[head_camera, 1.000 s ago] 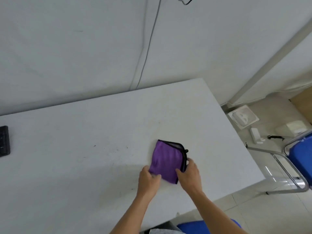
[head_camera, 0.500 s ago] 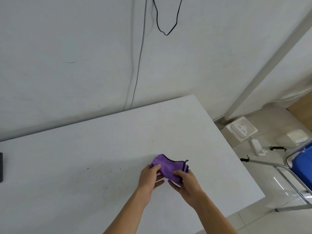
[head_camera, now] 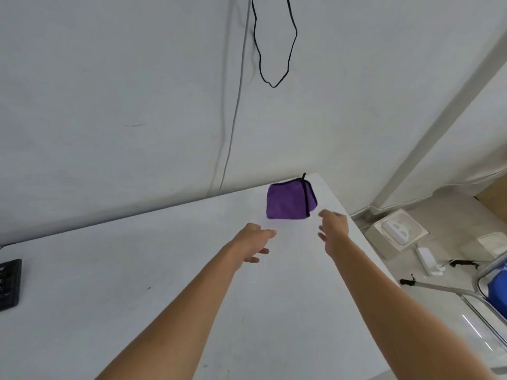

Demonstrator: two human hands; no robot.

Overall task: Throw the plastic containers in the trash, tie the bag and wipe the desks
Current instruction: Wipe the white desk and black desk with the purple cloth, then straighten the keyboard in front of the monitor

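Letting the cloth go at the desk's far corner

The cloth (head_camera: 288, 201) is no longer being held. Half a second earlier it was being bunched between both hands over the near right part of the desk (head_camera: 164, 270). Now it is being left folded at the desk's far right corner, close to the wall, with its black trim showing across the top. Whether it is fully settled there or is still sliding cannot be told.

Both hands are being kept clear of it. The left hand (head_camera: 253, 239) is being held above the desk, short of the cloth and to its left, with fingers loosely spread and nothing gripped. The right hand (head_camera: 333, 229) is being held near the desk's right edge, just short of the cloth, with fingers likewise relaxed and empty. Its outline is being smeared by motion, so its direction cannot be told.

For the task, the release is being read as the cloth being set aside, not as a wiping stroke, since nothing is pressing it to the surface. Wiping at this desk is therefore probably being wound up or paused. A few dark specks are being shown on the desk's near left part, so a further pass may be needed. No plastic containers and no trash bag are being shown on or beside the desk, so those steps cannot be judged.
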